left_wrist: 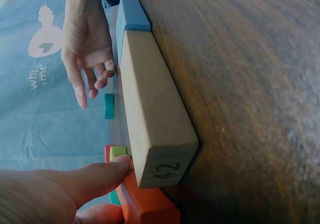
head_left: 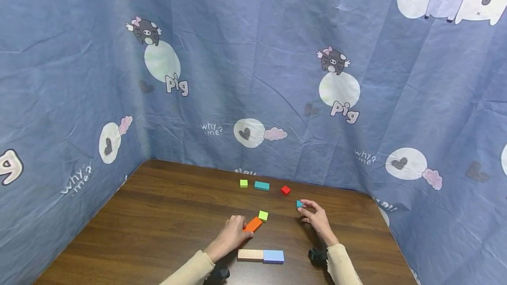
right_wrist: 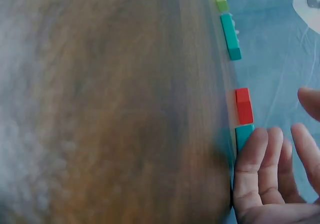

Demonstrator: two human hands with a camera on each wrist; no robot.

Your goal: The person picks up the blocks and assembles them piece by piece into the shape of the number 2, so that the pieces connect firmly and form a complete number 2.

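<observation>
My left hand (head_left: 231,234) grips an orange block (head_left: 253,224), thumb on one side and fingers on the other. The far end of that block lies right at a lime green block (head_left: 263,216). On the right, a small teal block (head_left: 299,204) sits by the fingertips of my right hand (head_left: 318,221). In the right wrist view, those fingers are loosely extended beside the teal block (right_wrist: 244,134), with the thumb held apart. Nearer to me, a plain wooden block (left_wrist: 157,93) marked 42 stands end to end with a light blue block (head_left: 273,256).
Toward the back of the brown wooden table (head_left: 166,206) are another lime green block (head_left: 243,183), a longer teal block (head_left: 262,186) and a red block (head_left: 286,190). A blue printed cloth (head_left: 253,78) hangs behind the table and along its left side.
</observation>
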